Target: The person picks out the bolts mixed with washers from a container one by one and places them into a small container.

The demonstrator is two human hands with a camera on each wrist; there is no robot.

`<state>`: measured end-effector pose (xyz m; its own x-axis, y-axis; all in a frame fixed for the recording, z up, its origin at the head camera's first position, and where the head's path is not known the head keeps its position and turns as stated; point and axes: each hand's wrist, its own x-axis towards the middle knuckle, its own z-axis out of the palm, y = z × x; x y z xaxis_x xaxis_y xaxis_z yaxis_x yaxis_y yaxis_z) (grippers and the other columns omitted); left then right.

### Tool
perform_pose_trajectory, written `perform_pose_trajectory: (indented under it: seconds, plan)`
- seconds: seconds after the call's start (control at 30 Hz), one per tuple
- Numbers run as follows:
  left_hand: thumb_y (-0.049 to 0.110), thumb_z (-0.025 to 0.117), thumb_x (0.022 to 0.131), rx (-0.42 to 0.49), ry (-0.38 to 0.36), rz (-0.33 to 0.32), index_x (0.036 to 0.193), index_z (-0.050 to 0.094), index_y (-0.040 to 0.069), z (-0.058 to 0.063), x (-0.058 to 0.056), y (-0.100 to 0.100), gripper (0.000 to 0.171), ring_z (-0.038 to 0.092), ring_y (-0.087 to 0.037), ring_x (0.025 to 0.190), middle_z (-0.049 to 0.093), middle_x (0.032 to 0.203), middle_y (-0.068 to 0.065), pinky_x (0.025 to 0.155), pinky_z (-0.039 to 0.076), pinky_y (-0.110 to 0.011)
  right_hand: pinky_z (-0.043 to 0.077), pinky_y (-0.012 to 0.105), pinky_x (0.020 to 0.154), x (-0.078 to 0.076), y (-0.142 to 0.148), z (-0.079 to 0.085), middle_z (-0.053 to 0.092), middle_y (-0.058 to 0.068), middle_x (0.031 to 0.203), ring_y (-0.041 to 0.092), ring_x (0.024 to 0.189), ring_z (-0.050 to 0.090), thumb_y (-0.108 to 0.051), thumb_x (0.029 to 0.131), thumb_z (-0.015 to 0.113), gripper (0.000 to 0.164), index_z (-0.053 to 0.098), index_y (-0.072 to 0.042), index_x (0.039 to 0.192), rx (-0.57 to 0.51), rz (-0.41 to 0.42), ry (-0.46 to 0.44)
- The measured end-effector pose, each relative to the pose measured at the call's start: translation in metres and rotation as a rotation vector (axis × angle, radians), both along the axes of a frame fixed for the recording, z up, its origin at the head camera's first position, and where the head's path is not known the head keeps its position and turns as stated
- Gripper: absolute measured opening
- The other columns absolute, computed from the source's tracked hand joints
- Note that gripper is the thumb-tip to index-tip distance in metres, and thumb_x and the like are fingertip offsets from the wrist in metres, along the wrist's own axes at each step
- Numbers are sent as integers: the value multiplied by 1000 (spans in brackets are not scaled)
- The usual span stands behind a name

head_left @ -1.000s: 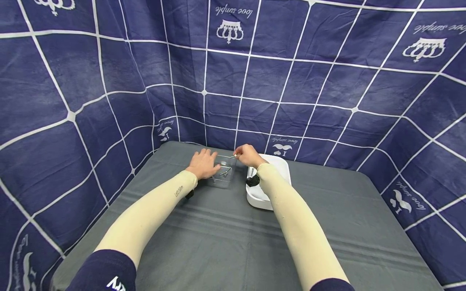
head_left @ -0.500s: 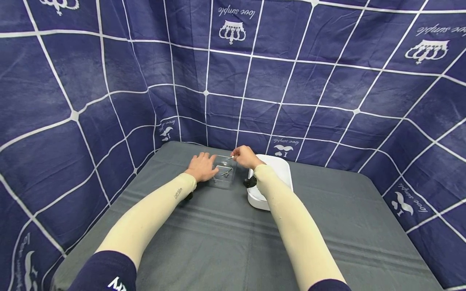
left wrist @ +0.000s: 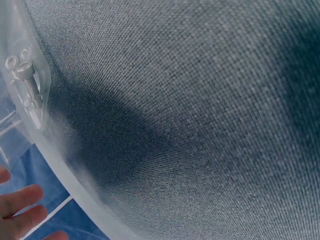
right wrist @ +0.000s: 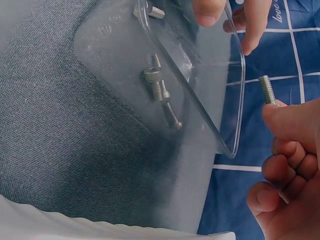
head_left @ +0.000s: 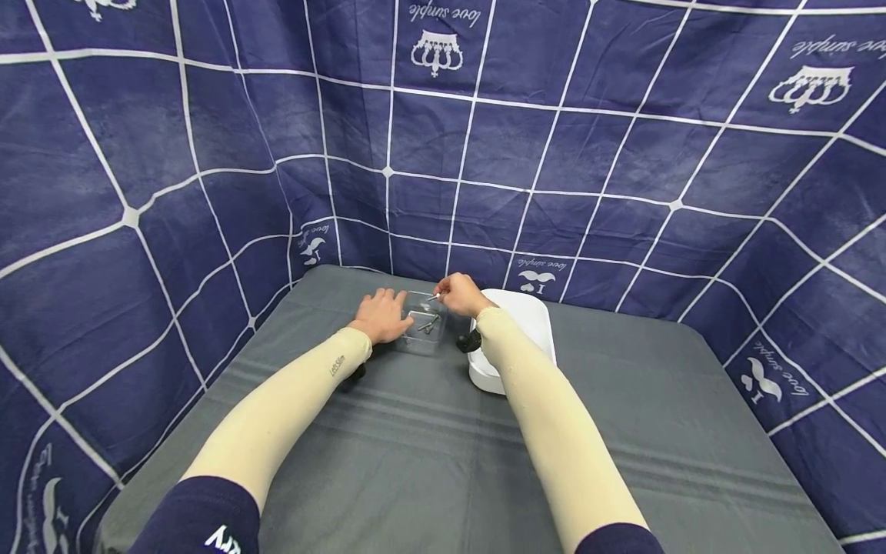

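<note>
My right hand (head_left: 462,294) is above the right far part of a clear plastic box (head_left: 418,346). Between its thumb and fingertips it pinches a bolt (right wrist: 268,91), the threaded end sticking out. At the box's left side lies my left hand (head_left: 381,315), fingers spread and fairly straight, thumb toward the box. The right wrist view has left-hand fingers (right wrist: 255,27) close to the box's rim. Inside the box lie several metal pieces, among them a socket-head bolt (right wrist: 156,84). Left-hand fingertips (left wrist: 32,192) also show in the left wrist view.
A white tray (head_left: 486,378) stands right of the clear box, partly under my right forearm. Grey cloth (head_left: 415,462) covers the table. A blue curtain (head_left: 588,154) with white lines hangs close behind. Black wrist cameras (head_left: 469,342) sit below the wrists.
My right hand has shifted slightly left over the clear box with the bolt still pinched. The left hand has stayed beside the box, nearly still.
</note>
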<state>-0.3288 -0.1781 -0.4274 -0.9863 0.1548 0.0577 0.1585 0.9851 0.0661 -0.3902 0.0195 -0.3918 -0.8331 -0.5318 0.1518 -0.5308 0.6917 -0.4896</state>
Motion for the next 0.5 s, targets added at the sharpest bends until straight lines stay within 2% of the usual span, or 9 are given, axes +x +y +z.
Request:
perform_pose_trajectory:
  seconds: [0.5]
  plan:
    - [49, 53, 98, -10, -13, 3, 154, 39, 9, 1, 2, 2, 70, 43, -38, 137, 50, 146, -20, 108, 36, -61, 46, 27, 75, -5, -7, -3, 76, 8, 93, 15, 78, 57, -2, 86, 60, 24, 78, -2, 102, 79, -9, -16]
